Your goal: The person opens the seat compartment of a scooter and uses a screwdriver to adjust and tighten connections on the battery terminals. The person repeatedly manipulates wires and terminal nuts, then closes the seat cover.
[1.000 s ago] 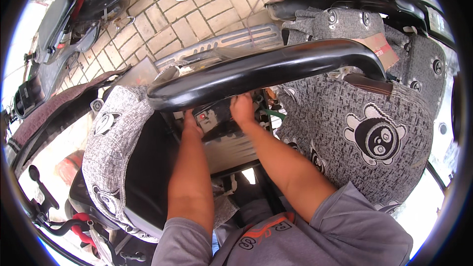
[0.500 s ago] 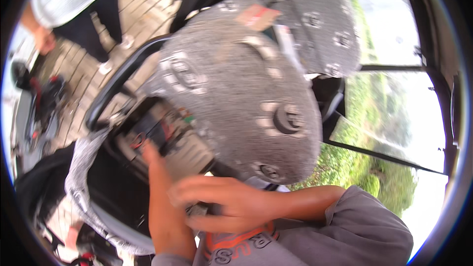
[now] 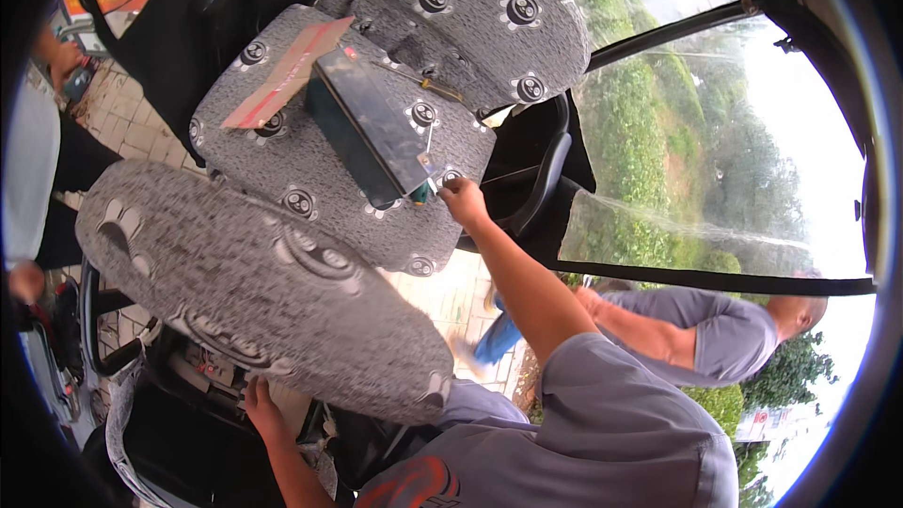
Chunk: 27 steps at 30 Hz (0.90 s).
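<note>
My right hand point(image 3: 465, 201) reaches to the near end of a dark rectangular box point(image 3: 362, 127) lying on a grey patterned seat point(image 3: 400, 235). Its pinched fingers are on a small white item I cannot make out, beside a green-handled tool point(image 3: 419, 194). A strip of brown cardboard point(image 3: 282, 75) lies left of the box, and a yellow-handled tool point(image 3: 437, 87) lies beyond it. My left hand point(image 3: 265, 408) is low at the rim of an open compartment point(image 3: 212, 367), fingers apart, partly under a raised padded cushion point(image 3: 263, 292).
A person point(image 3: 33, 141) stands at the left edge. Another person in grey point(image 3: 696, 329) is outside at lower right. A curved black armrest point(image 3: 550, 169), a black handle point(image 3: 99, 310) and a clear plastic side curtain point(image 3: 687, 160) surround the seats.
The view has swung right toward the other seat. My right hand has left the compartment and now reaches forward to the box. A person has come into view at lower right.
</note>
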### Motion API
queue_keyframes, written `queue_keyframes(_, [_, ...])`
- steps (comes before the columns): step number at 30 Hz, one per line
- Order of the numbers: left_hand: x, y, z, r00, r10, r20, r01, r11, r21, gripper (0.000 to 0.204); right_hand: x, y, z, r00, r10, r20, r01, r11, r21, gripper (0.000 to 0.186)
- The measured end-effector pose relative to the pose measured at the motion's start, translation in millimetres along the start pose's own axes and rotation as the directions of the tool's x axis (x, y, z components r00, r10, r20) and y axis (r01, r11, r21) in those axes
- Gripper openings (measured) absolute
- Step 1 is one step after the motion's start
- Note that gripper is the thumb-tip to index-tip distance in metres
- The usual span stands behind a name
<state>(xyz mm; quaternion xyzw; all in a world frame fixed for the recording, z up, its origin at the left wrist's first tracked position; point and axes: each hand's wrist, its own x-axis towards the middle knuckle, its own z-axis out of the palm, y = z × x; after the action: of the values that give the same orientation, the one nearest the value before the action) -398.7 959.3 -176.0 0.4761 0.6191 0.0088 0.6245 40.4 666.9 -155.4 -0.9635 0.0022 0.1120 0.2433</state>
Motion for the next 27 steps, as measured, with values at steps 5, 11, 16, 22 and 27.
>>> queue_keyframes(5, [-28.6, 17.3, -2.1, 0.999, -0.035, 0.019, 0.035, 0.999, 0.023, 0.042, 26.4, -23.1, 24.4, 0.984, 0.168, -0.052, -0.168, 0.986, 0.001, 0.046])
queue_keyframes(11, [-12.0, -15.1, -26.4, 0.991, 0.117, 0.067, -0.114, 0.992, -0.048, 0.036, 19.2, -49.2, 25.6, 0.986, 0.155, -0.061, -0.153, 0.987, 0.043, 0.034])
queue_keyframes(16, [-2.2, 0.5, -31.9, 0.983, 0.133, -0.127, -0.119, 0.986, 0.117, 0.038, -73.8, -127.9, -64.5, 0.994, 0.078, -0.080, -0.012, 0.783, 0.622, 0.025])
queue_keyframes(22, [51.7, -6.8, -15.1, 0.986, 0.129, -0.108, -0.139, 0.986, -0.091, 0.035, -240.7, -293.4, -171.5, 0.561, -0.714, 0.419, 0.218, 0.615, 0.758, 0.040])
queue_keyframes(27, [83.1, 16.3, -10.2, 0.977, -0.137, 0.163, 0.206, 0.806, -0.555, 0.037, -318.4, -351.3, 17.0, 0.449, -0.665, 0.597, 0.680, 0.688, 0.255, 0.033])
